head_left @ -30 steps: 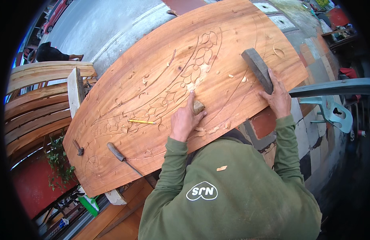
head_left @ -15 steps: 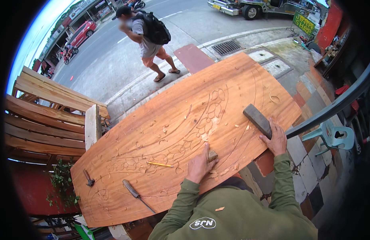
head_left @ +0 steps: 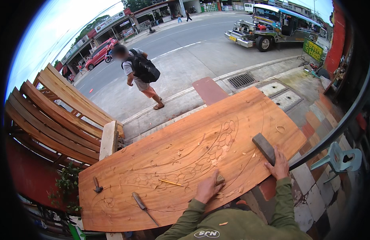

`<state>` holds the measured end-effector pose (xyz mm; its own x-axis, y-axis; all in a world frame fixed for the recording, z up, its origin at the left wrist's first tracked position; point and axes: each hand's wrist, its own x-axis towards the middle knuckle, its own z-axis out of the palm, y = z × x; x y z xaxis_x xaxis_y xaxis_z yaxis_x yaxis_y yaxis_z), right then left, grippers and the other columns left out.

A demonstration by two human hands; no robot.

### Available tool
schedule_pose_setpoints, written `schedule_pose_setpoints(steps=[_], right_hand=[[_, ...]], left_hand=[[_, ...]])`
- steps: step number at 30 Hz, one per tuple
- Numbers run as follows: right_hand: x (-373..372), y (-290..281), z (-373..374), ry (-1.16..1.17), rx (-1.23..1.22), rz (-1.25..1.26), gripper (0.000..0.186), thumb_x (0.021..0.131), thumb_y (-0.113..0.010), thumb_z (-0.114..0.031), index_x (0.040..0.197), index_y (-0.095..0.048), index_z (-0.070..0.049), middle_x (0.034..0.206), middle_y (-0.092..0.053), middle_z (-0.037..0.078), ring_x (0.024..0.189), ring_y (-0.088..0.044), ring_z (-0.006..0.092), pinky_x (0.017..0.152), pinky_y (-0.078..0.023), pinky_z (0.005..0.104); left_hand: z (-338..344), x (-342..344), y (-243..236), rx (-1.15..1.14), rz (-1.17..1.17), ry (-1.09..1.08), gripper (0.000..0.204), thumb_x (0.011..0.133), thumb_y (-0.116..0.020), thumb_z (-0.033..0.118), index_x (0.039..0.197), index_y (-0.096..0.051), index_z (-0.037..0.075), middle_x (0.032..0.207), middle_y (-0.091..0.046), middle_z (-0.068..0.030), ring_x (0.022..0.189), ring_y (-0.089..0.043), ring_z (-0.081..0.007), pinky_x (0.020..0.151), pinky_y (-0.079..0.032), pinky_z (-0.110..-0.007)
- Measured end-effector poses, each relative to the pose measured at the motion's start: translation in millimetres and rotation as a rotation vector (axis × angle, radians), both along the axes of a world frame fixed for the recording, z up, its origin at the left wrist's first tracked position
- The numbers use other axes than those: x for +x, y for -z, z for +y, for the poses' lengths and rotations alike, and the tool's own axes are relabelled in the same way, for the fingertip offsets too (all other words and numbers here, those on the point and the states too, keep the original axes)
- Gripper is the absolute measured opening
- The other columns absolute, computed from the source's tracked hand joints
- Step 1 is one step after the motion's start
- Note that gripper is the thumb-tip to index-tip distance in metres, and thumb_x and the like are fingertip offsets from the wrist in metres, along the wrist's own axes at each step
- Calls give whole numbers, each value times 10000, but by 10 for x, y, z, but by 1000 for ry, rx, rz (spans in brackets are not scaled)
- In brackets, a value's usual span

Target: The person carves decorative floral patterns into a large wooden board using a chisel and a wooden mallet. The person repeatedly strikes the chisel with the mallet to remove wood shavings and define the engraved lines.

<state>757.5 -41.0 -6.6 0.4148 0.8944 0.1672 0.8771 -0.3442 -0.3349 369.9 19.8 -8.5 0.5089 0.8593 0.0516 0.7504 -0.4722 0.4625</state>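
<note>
A large reddish-brown wooden board point(head_left: 125, 160) lies in front of me, with leaf-like shapes and long curved lines carved into it. Near its front edge, my left hand point(head_left: 208, 189) is closed round a short brown wooden piece point(head_left: 220, 179). My right hand point(head_left: 279, 165) grips the near end of a dark, long rectangular block point(head_left: 263, 147) resting on the board. A yellow pencil point(head_left: 170, 182) lies left of my left hand. Farther left are a chisel point(head_left: 139, 202) with a wooden handle and a small hammer point(head_left: 97, 185). Shavings are scattered about.
A slatted wooden bench point(head_left: 61, 108) stands at left beside a plant point(head_left: 67, 184). At right are a pale blue plastic chair point(head_left: 340, 160) and a dark curved bar point(head_left: 333, 132). Beyond the board, a person with a black backpack point(head_left: 143, 69) walks by the road, where a jeepney point(head_left: 273, 30) stands.
The view has tilted up, showing more of the street. The passer-by has moved on leftward and lowered a raised arm. Both my hands keep their holds, almost still on the board.
</note>
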Motion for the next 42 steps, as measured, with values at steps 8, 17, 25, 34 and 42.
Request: schedule_pose_setpoints(steps=[8, 17, 25, 34, 42], right_hand=[[445, -304, 81, -155, -68, 103, 980, 881, -813, -621, 1645, -462, -118, 1440, -628, 195, 1348, -586, 400, 1137, -467, 515], [157, -1233, 144, -145, -319, 156, 831, 931, -746, -656, 1517, -603, -84, 1376, -663, 206, 1297, -613, 392, 1080, -492, 494], [1294, -1324, -63, -92, -12, -169, 724, 955, -696, -702, 1270, -717, -50, 1160, -727, 188, 1165, -684, 379, 1012, -521, 514], [1071, -1639, -429, 60, -88, 8, 735, 976, -664, -709, 1269, -681, -36, 1177, -687, 221, 1123, -670, 405, 951, -530, 538], [986, -1490, -932, 80, -2, -151, 649, 998, -673, -649, 1215, -679, -38, 1217, -697, 205, 1148, -644, 422, 1018, -512, 495]], left_hand=[[-64, -288, -27, 168, 143, -398, 751, 992, -749, 395, 1630, -461, 124, 1022, -657, -205, 895, -686, -413, 709, -565, -517], [332, -493, -166, 333, 296, -486, 834, 956, -692, 670, 1542, -593, 85, 1053, -672, -158, 1041, -624, -339, 817, -532, -494], [706, 558, -913, 345, 49, -241, 698, 1048, -547, 695, 921, -730, 33, 867, -738, -171, 870, -710, -377, 723, -563, -492], [678, 1307, -1253, 272, -37, -79, 773, 1077, -477, 696, 848, -722, -1, 785, -730, -245, 736, -732, -417, 633, -566, -517], [208, 1214, -1254, 164, -18, -60, 811, 1082, -439, 708, 841, -703, -20, 782, -724, -257, 762, -733, -430, 664, -571, -538]])
